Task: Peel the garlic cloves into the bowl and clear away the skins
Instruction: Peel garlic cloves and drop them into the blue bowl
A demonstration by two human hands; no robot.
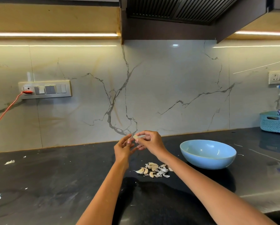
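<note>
A pale garlic clove (135, 137) is held up above the black counter, pinched by the thumb and fingers of my right hand (148, 140). My left hand (123, 147) is just left of it, fingers loosely spread with the tips at the clove; whether they grip it is unclear. A light blue bowl (208, 154) stands on the counter to the right of my hands, and its visible inside looks bare. Below my hands lies a small heap of garlic cloves and white skins (153, 170).
Loose skin scraps (9, 162) lie on the counter (55, 176) at far left. A teal basket (274, 121) with a spray bottle stands at the back right. An orange cable (6, 111) runs from the wall socket panel (45, 90).
</note>
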